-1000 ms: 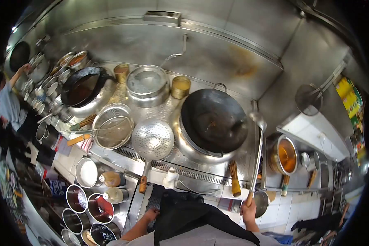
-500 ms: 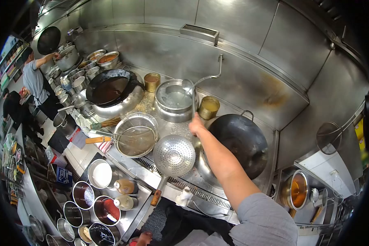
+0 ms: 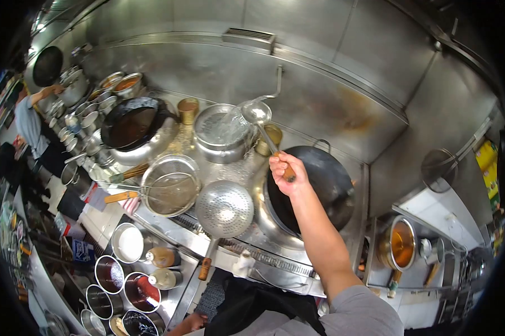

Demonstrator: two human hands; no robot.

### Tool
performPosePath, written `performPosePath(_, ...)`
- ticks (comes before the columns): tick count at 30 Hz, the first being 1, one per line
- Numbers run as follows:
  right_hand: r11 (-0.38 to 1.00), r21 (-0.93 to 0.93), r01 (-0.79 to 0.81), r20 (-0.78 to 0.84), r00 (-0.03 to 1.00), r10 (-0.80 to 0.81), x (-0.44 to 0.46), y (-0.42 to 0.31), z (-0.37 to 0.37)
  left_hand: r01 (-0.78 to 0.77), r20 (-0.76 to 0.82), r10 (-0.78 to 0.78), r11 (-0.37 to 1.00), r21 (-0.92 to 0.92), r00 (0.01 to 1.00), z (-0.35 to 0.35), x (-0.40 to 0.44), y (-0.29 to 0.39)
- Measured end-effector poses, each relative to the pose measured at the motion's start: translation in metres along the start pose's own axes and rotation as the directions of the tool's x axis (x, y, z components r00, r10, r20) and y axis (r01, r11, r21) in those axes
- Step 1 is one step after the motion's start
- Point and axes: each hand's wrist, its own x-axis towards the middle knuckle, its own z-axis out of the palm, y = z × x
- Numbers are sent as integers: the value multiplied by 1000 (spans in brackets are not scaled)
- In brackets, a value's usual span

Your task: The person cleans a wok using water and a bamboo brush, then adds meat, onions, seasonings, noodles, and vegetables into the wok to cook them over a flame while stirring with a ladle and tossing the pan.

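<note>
My right hand (image 3: 289, 172) is wrapped round the wooden handle of a metal ladle (image 3: 257, 112). The ladle's bowl is raised at the right rim of a steel pot of water (image 3: 201, 140), and clear water streaks between the two. Behind the bowl, a bent tap pipe (image 3: 279, 81) comes off the wall. Just below the ladle stands a yellowish tin (image 3: 273, 133), partly covered. A large dark wok (image 3: 334, 193) lies under my forearm. My left hand (image 3: 195, 321) hangs low at the bottom edge, mostly out of view, its fingers unclear.
A perforated skimmer (image 3: 224, 208) and a wire strainer over a bowl (image 3: 171, 190) lie in front of the pot. Left are a second wok (image 3: 132, 126), sauce pots (image 3: 143, 291) and squeeze bottles (image 3: 164, 257). A co-worker (image 3: 31, 120) reaches over pots at far left.
My right hand has drawn back towards me and turned, bringing the ladle away from above the pot to its right rim. Water now splashes there. The whole view has shifted slightly.
</note>
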Motion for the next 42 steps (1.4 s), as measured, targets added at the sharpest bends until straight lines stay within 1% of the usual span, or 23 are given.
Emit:
performPosePath(2,999,-46,-4,-5,1000,3,-53,-18,6,-46,177,9,978,206,984,-21,26,30)
performPosePath(4,991,-125,56,-49,997,-63,-103,-33,10,-122,-62,160,907,404,985,13,3,115)
performPosePath(5,983,-173,64,-112,990,-84,-125,-42,6,-262,-136,314,915,305,940,39,-14,160)
performPosePath(8,957,-280,73,-262,953,-149,-182,-55,4,-600,-225,743,651,465,631,77,-32,258)
performPosePath(10,961,-276,-27,-427,899,-98,-211,-69,-13,-602,-381,841,542,587,385,101,-36,300)
performPosePath(13,939,-335,-73,-507,855,-114,-261,-80,-52,-503,-409,873,487,714,264,125,-24,326)
performPosePath(14,913,-389,-124,-548,828,-121,-281,-82,-62,-461,-386,833,545,700,397,123,-13,326)
performPosePath(16,856,-478,-197,-560,819,-124,-327,-85,-66,-380,-301,801,530,758,518,124,5,322)
performPosePath(18,501,-802,-327,-494,833,-248,-375,-81,-85,-251,-345,776,531,809,529,138,1,326)
performPosePath(20,111,-924,-366,-376,819,-433,-423,-67,-117,-119,-392,750,525,843,533,153,0,328)
performPosePath(22,144,-943,-301,-329,766,-552,-465,-38,-165,-123,-360,840,440,889,406,154,9,328)
performPosePath(23,163,-917,-364,-385,703,-598,-481,-13,-194,-242,-369,824,498,833,430,139,27,322)
performPosePath(25,-118,-946,-301,-124,675,-727,-518,40,-260,-242,-429,744,605,759,513,131,22,328)
performPosePath(26,-103,-910,-402,-209,659,-723,-538,56,-272,-272,-435,711,647,713,552,130,16,338)
performPosePath(28,6,-860,-510,-367,611,-701,-567,74,-283,-541,-371,831,553,633,414,139,-22,356)
performPosePath(30,-80,-796,-600,-374,591,-715,-594,101,-336,-820,-493,769,546,172,408,185,-86,384)
performPosePath(31,-77,-799,-596,-375,595,-711,-601,110,-349,-855,-510,753,515,63,416,221,-122,402)
performPosePath(33,-170,-602,-780,-542,555,-631,-611,119,-367,-842,-498,738,539,26,456,209,-112,407)
performPosePath(35,-217,-581,-784,-599,593,-538,-605,107,-357,-761,-512,655,649,4,556,204,-75,416)
performPosePath(36,-263,-555,-789,-652,609,-451,-597,96,-346,-633,-527,629,747,205,571,191,-43,412)
performPosePath(38,-401,-521,-753,-520,653,-551,-580,69,-324,-601,-481,520,799,-16,706,250,-34,427)
performPosePath(39,-340,-573,-746,-516,651,-557,-565,50,-307,-545,-486,424,828,-135,764,282,-34,439)
performPosePath(42,-227,-615,-755,-608,638,-473,-498,11,-271,-533,-308,452,801,-273,837,322,-3,464)
